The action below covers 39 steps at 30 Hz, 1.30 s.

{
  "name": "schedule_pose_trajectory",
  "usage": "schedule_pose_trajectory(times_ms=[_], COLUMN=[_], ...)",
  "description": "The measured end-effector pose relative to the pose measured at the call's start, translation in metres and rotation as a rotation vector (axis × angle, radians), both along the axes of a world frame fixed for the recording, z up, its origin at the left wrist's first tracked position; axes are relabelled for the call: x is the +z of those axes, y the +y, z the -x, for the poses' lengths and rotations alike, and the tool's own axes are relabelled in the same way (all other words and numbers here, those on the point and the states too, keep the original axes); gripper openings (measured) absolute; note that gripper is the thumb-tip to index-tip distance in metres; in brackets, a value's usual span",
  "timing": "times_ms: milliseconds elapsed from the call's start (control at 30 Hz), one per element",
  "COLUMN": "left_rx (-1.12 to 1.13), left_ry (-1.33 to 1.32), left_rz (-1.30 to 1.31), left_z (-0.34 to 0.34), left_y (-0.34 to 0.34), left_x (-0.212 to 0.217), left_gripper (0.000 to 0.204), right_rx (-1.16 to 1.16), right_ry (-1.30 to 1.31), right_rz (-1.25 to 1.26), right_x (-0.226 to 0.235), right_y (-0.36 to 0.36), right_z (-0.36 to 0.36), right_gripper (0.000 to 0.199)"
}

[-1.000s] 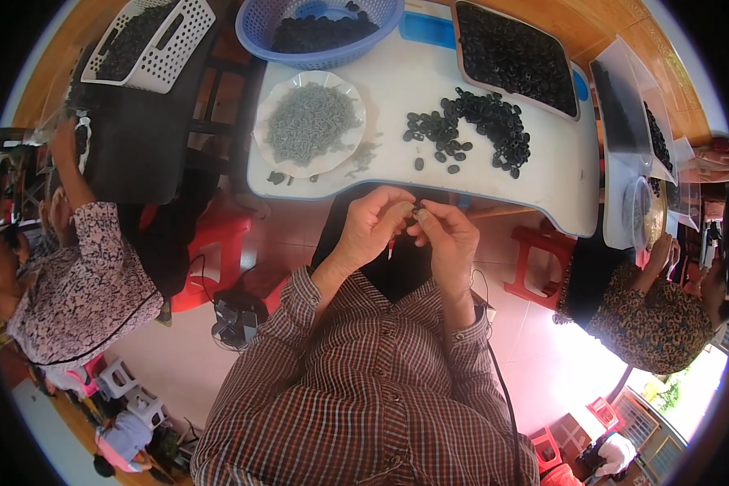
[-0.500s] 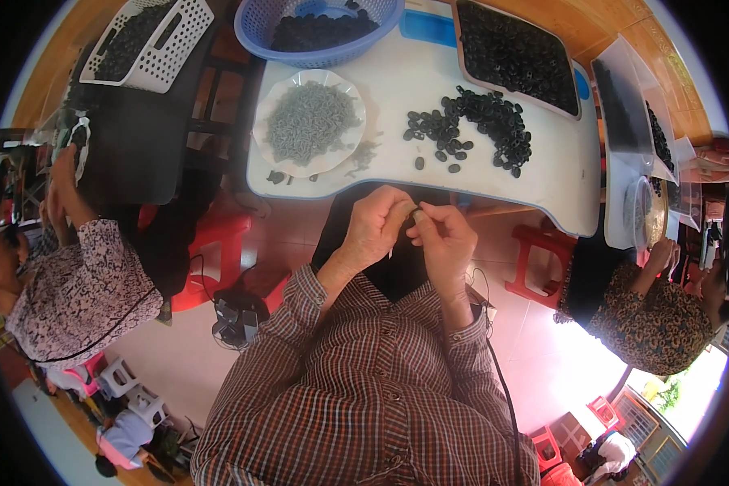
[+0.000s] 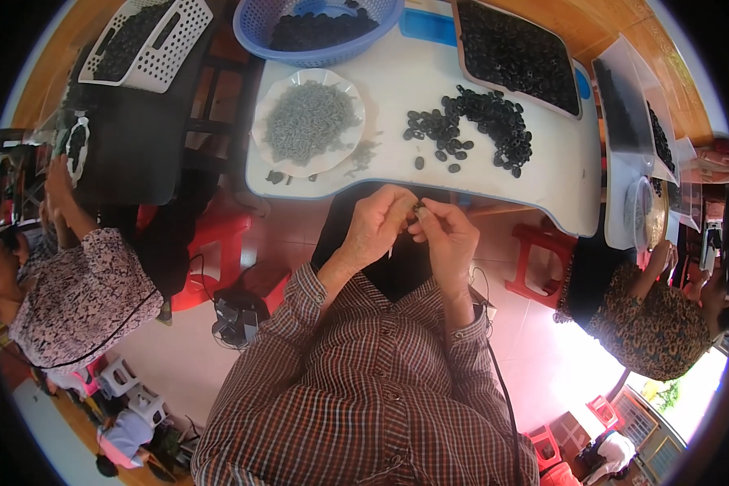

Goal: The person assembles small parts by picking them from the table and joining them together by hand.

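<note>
My left hand [image 3: 377, 223] and my right hand [image 3: 449, 235] meet in front of my chest, just off the table's near edge. Both sets of fingertips pinch a small dark piece [image 3: 417, 207], mostly hidden by the fingers. A thin pale tip [image 3: 391, 252] pokes out below my left hand; I cannot make out what it belongs to. On the white table [image 3: 381, 97], a scalloped white plate [image 3: 358, 146] holds a heap of small grey pieces. Loose black oval pieces [image 3: 494, 121] lie in a cluster to the right.
A blue basket [image 3: 332, 53] and a tray of black pieces [image 3: 517, 57] stand at the back. Co-workers sit on the left [image 3: 89, 292] and right [image 3: 652, 320]. Red stools [image 3: 219, 247] flank me, and a cable [image 3: 502, 381] runs down my right side.
My fingertips have shifted slightly around the small dark piece, my right hand tilting a little. The left co-worker's hand has drawn back from the clear bag.
</note>
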<state>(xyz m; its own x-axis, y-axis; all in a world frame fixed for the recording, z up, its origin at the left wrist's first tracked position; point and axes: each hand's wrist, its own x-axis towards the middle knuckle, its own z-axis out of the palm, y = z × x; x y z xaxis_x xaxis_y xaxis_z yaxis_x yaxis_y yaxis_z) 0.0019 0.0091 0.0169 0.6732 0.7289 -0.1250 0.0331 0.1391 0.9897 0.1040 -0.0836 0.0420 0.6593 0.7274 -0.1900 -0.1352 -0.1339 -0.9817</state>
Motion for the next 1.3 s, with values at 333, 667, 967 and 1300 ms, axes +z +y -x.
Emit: schedule_pose_trajectory(times_ms=[333,667,967,1300], left_rx=[0.029,0.091,0.138,0.115], left_ry=[0.006,0.015,-0.070,-0.032], left_rz=[-0.051,-0.145,0.073,0.067], left_z=[0.001,-0.006,-0.008,-0.008], left_y=[0.001,-0.007,-0.011,-0.009], left_x=[0.000,-0.005,-0.005,-0.006], left_gripper=[0.014,0.010,0.015,0.018], right_rx=[0.049,0.054,0.048,0.055], right_ry=[0.055,0.013,0.180,0.221], right_rz=[0.004,0.061,0.024,-0.001], right_x=[0.002,-0.003,-0.010,-0.012], right_y=[-0.002,-0.002,-0.003,-0.004], right_z=[-0.002,0.001,-0.006,-0.010], right_gripper=[0.014,0.012,0.016,0.014])
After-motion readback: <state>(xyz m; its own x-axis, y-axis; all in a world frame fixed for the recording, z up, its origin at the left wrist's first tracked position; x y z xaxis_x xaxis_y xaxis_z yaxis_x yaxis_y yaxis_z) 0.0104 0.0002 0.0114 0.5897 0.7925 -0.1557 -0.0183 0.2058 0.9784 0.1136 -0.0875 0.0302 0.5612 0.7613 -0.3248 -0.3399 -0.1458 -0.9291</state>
